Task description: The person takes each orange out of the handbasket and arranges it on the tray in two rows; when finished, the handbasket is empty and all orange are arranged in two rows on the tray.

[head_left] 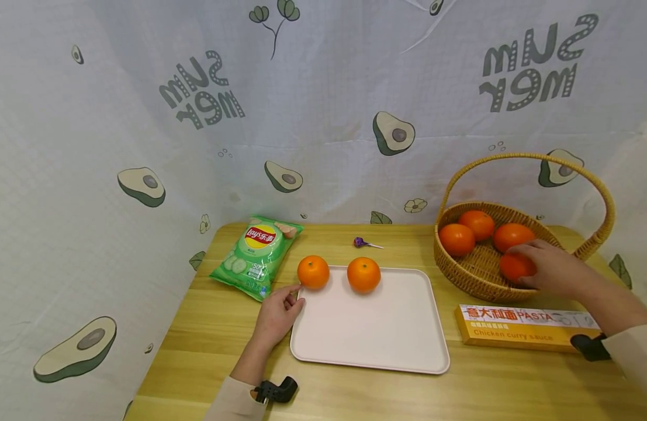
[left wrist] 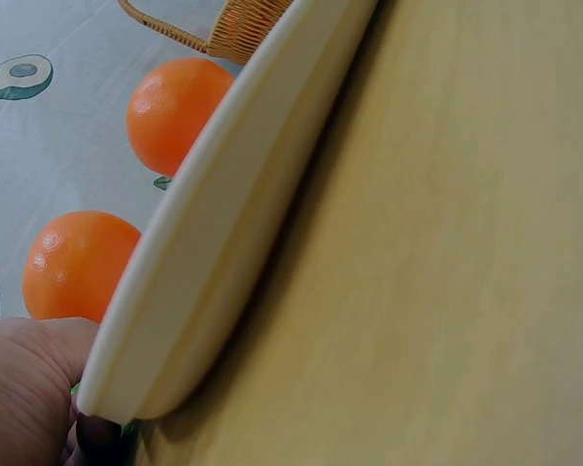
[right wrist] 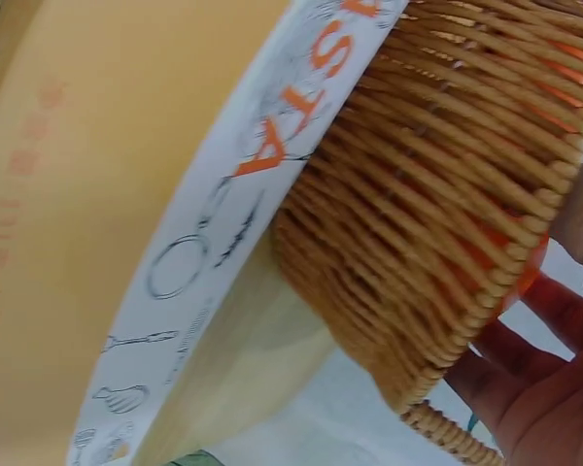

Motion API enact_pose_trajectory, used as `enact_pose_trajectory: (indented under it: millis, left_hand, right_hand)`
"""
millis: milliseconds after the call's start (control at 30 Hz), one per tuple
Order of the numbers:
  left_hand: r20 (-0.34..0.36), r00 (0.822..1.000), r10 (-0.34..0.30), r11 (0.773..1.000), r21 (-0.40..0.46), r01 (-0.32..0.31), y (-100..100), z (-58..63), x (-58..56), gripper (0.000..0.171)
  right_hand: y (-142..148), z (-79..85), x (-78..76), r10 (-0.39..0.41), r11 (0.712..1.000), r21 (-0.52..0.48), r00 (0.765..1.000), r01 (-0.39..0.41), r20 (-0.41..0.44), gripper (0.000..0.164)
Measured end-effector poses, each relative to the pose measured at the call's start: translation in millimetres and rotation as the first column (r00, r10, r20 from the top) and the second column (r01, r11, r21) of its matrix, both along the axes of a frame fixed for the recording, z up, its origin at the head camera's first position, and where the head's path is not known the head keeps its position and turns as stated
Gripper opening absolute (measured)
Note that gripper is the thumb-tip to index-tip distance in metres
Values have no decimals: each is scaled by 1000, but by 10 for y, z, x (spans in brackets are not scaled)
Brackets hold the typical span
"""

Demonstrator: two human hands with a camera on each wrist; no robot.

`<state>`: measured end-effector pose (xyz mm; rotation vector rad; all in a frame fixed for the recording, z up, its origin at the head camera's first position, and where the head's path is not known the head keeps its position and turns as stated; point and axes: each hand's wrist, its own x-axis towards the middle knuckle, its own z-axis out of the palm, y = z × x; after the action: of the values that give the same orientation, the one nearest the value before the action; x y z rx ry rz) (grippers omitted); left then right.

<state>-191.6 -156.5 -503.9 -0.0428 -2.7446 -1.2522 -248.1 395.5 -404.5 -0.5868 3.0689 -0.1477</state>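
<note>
My right hand (head_left: pixel 552 269) reaches over the basket's front right rim and grips an orange (head_left: pixel 516 267) inside. In the right wrist view, its fingers curl round the fruit behind the woven wall, which hides much of it. Further oranges lie in the wicker basket (head_left: pixel 476 279). My left hand (head_left: pixel 278 316) pinches the left rim of the white tray (head_left: pixel 373 327), the thumb lying close to the rim in the left wrist view. Two oranges rest along the tray's back edge, the left orange (head_left: pixel 313 272) at the corner and another orange (head_left: pixel 363 275) beside it.
A green bag of chips (head_left: pixel 256 257) lies left of the tray. Behind the tray is a purple lollipop (head_left: pixel 360 242). A yellow pasta box (head_left: pixel 518 336) lies in front of the basket, beneath my right forearm. The basket's tall handle (head_left: pixel 528 156) arches upward.
</note>
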Motion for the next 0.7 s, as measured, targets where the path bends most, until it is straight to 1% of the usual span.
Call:
enact_pose_trajectory:
  millis: [67,200,267,300,433,600,700]
  left_hand:
    - [-4,1000,-3,1000,-5,3,-1,-4,-2,33]
    - [-2,1000,-5,1000,-6,5,-3,-8,-7,33]
    - [1,1000,-5,1000,-4,5,-5,-5,-8,32]
    - [0,1000,-6,1000,-6,6,-7,-4,-8,32]
    - [2,1000,-6,1000,-5,6,-12,-4,-9,33]
    - [1,1000,-10,1000,3,10,-8,-5,-4,32]
    - [-7,1000,-12,1000,2,12,-3,-5,-2,32]
  right_hand:
    - [-15,21,-5,14,1000,-18,1000,-14,-17,60]
    - [-80,87,-3,41,998,-54,995,-46,-93,59]
    - [-137,135,6,56,995,-79,987,-69,-148,58]
    - [-175,167,15,59,993,-89,983,-75,-173,58]
    - [-332,288,42,49,987,-141,975,-82,-218,57]
    - [-565,429,115,-18,978,-209,984,-20,-179,60]
    - [-705,475,163,-78,959,-281,989,39,-127,65]
